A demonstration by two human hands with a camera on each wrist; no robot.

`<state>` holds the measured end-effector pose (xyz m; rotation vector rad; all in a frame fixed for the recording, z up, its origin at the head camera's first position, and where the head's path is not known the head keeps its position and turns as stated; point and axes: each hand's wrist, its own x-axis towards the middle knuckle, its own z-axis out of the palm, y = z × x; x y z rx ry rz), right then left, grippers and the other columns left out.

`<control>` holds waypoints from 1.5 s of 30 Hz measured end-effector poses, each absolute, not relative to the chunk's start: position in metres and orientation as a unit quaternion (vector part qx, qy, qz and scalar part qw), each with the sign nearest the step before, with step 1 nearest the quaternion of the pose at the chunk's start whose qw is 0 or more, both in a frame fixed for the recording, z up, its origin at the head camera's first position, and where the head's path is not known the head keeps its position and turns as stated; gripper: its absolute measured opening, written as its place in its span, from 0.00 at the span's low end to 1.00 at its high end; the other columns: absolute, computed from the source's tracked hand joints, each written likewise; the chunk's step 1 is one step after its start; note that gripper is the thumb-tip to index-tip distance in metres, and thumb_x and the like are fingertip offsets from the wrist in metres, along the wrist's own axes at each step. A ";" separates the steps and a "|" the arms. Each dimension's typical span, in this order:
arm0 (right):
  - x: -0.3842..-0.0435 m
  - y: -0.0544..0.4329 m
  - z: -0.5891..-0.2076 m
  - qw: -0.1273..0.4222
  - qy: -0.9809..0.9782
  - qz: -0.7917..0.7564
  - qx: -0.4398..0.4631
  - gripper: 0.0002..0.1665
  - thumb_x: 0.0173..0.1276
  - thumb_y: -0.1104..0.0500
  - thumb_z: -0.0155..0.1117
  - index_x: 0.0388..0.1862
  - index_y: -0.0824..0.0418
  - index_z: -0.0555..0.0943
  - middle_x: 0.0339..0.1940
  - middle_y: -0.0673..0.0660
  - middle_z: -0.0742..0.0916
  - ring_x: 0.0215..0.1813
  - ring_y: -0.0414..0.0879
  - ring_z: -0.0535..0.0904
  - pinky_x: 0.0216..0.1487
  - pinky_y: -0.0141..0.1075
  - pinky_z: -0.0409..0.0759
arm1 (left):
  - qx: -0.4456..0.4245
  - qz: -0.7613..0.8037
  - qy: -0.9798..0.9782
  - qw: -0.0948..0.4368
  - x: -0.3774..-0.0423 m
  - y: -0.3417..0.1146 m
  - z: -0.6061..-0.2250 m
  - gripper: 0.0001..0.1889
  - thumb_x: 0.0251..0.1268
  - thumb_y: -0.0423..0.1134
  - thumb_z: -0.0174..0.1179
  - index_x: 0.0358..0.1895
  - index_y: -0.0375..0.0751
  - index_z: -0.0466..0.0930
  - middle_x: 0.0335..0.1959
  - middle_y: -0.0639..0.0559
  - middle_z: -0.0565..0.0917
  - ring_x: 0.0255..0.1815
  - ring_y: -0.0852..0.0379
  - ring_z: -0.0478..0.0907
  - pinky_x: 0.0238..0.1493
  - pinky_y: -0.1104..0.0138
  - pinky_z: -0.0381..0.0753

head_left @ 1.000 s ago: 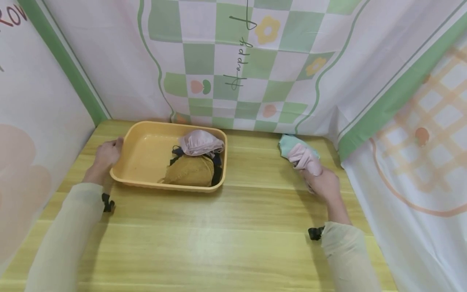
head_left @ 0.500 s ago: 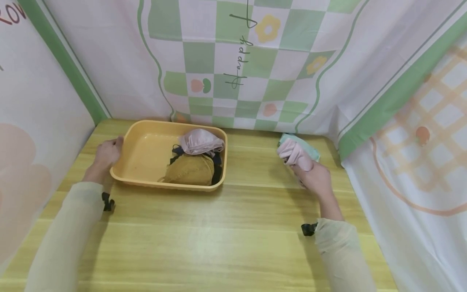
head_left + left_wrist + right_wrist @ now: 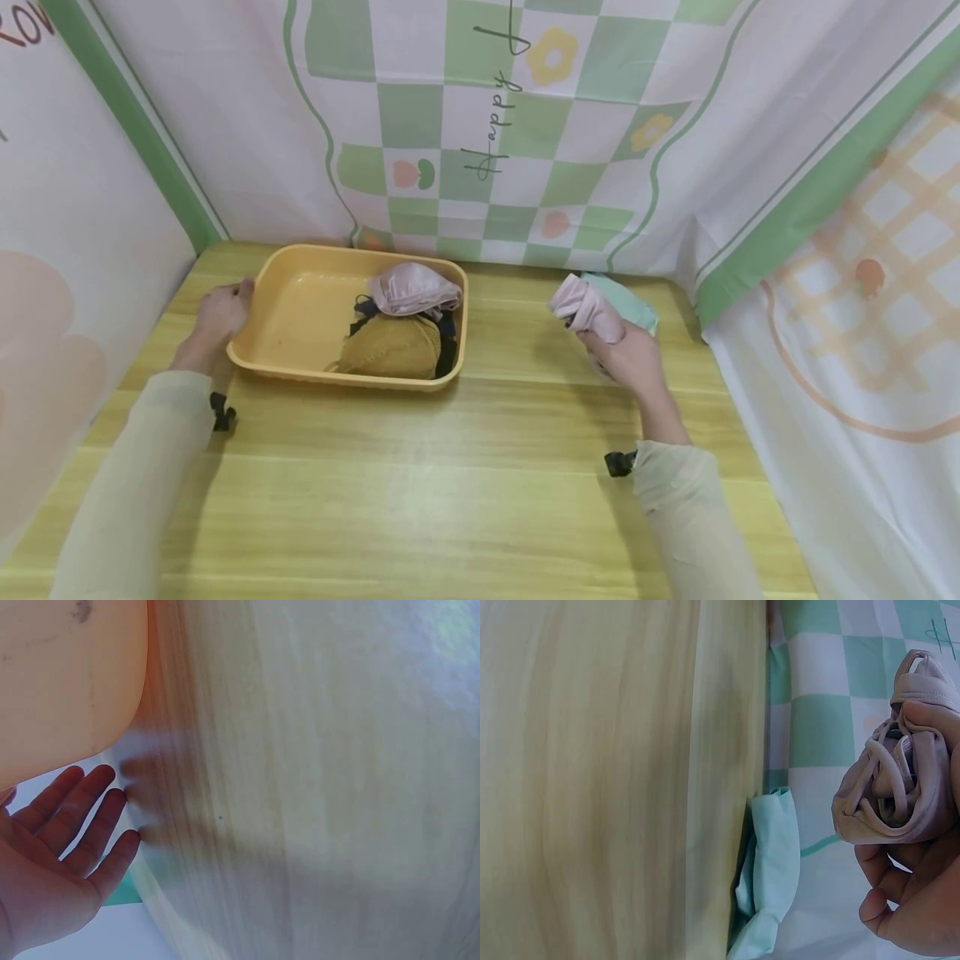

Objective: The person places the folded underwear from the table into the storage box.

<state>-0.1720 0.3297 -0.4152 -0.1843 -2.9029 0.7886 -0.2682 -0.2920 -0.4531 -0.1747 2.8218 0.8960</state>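
In the head view, a yellow plastic tray (image 3: 300,312) stands on the table, with a pink satin bra (image 3: 415,289), a mustard bra (image 3: 393,348) and dark garments at its right end. My left hand (image 3: 221,317) is at the tray's left rim. In the left wrist view its fingers (image 3: 79,817) are extended and spread beside the tray's outer wall. My right hand (image 3: 630,358) holds a folded pink bra (image 3: 588,310) above the table; straps show in the right wrist view, with the thumb over the fabric. Behind it lies a folded mint-green garment (image 3: 626,302).
The wooden table (image 3: 420,483) ends at a printed curtain (image 3: 480,200) at the back. More curtains hang at the left and right sides. Black wrist straps show beneath both sleeves.
My right hand has moved left with the pink bra, uncovering more of the mint-green garment. The left hand and the tray stay in place.
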 end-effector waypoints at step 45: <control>-0.189 0.262 -0.400 0.064 -0.951 0.304 0.000 0.27 0.61 0.37 0.69 0.40 0.60 0.82 0.35 0.62 0.89 0.36 0.56 0.84 0.36 0.48 0.80 | -0.065 0.309 0.944 0.091 -0.267 -0.291 -0.451 0.43 0.77 0.63 0.14 0.76 0.30 0.54 0.72 0.20 0.59 0.71 0.19 0.55 0.73 0.34 0.57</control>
